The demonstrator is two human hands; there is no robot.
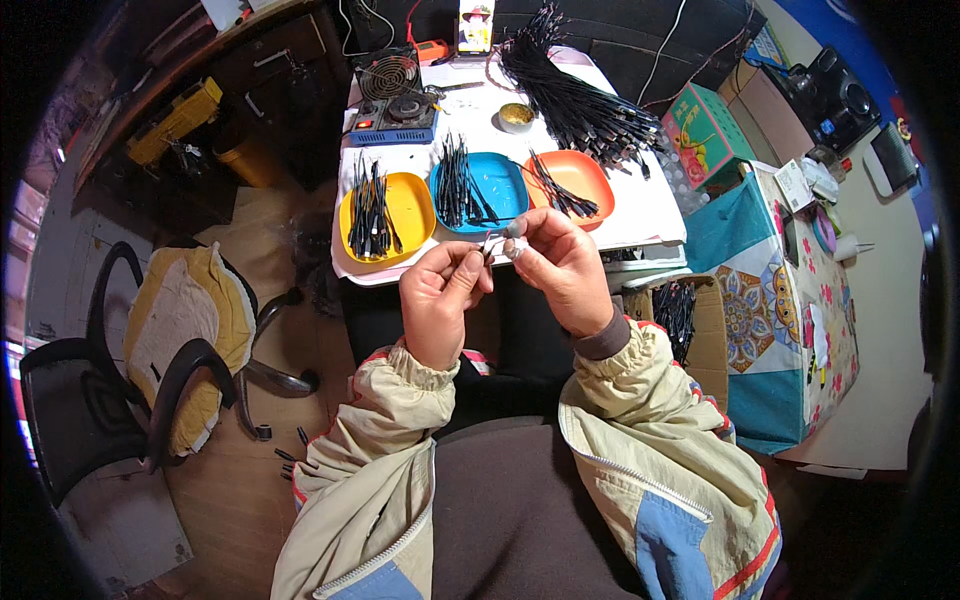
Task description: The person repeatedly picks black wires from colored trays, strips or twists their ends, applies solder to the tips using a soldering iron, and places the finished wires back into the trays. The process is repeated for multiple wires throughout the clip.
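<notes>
In front of the trays my left hand is closed, thumb and forefinger pinching the end of a thin black cable. Close beside it, my right hand is also closed in a pinch, with pale wrapping on its fingertips; what lies between them is too small to make out. Beyond the hands stand a yellow tray, a blue tray and an orange tray. Each holds short black cables, such as the bunch in the yellow one.
A large bundle of black cables lies at the table's back right. Behind the trays are a small blue heating device, a fan and a round tin. An office chair stands left; a cardboard box with cables sits right.
</notes>
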